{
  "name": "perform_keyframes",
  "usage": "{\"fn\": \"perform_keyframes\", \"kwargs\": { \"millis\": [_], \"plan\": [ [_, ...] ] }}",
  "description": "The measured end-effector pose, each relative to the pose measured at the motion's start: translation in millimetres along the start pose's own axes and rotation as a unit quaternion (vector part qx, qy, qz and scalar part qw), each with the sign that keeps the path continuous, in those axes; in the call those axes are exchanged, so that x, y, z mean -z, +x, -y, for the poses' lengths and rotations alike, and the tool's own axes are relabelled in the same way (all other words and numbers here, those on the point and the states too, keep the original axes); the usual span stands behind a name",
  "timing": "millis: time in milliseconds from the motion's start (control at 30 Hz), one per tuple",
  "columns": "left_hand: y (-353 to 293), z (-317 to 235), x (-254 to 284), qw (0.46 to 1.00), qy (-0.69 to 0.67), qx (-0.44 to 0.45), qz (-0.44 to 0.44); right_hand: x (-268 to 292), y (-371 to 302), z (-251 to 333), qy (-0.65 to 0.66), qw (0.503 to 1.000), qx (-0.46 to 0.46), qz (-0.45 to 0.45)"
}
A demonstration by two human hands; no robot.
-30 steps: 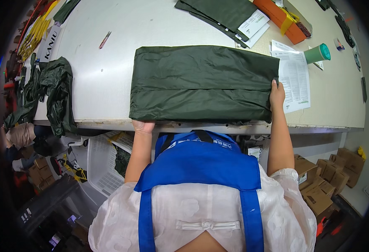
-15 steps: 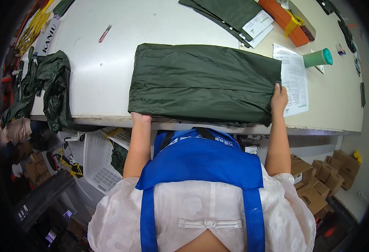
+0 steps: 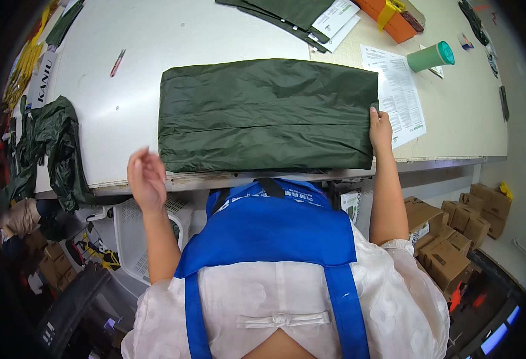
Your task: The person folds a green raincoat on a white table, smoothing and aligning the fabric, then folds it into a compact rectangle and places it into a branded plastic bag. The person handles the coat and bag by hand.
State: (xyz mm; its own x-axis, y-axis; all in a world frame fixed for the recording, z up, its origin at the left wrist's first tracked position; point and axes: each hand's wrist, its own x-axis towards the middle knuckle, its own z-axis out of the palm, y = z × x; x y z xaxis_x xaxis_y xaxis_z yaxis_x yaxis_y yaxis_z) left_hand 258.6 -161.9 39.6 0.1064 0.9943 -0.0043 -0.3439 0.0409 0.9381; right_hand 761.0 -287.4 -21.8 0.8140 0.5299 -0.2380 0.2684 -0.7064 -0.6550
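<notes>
A folded piece of dark green fabric [image 3: 266,116], thin and slightly shiny, lies in a wide rectangle along the near edge of the worktable [image 3: 125,119]. A crease or seam runs across it from side to side. At its right edge my right hand [image 3: 381,130] grips the cloth, thumb on top and the other fingers hidden beneath. My left hand [image 3: 147,179] is raised just off the lower left corner, apart from the fabric. It is slightly blurred, with its fingers loosely bent, the thumb apart and nothing in it.
Printed sheets [image 3: 397,99] and a green cup [image 3: 430,57] lie to the right. More folded green fabric [image 3: 287,18] and an orange box [image 3: 388,21] are at the back. A red pen [image 3: 118,63] and crumpled green fabric [image 3: 59,143] are left. Below stands a white basket [image 3: 134,239].
My left hand has let go of the fabric's lower left corner and moved away to the left. The fabric now lies flatter and squarer; my right hand still holds its right edge.
</notes>
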Motion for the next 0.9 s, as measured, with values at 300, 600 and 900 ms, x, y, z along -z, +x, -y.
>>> {"fn": "perform_keyframes", "kwargs": {
  "millis": [300,600,900],
  "plan": [
    [8.6,80.5,-14.8,0.612,0.762,-0.106,0.184,47.9,-72.0,-54.4,0.255,0.957,0.071,0.120],
    [12.4,84.1,-6.9,0.599,0.767,-0.081,0.214,51.7,-76.3,-41.7,0.252,0.955,0.110,0.112],
    [-19.6,58.1,-205.3,0.673,0.408,-0.332,0.520,59.4,-11.0,-47.7,0.222,0.931,0.135,0.255]
  ]
}}
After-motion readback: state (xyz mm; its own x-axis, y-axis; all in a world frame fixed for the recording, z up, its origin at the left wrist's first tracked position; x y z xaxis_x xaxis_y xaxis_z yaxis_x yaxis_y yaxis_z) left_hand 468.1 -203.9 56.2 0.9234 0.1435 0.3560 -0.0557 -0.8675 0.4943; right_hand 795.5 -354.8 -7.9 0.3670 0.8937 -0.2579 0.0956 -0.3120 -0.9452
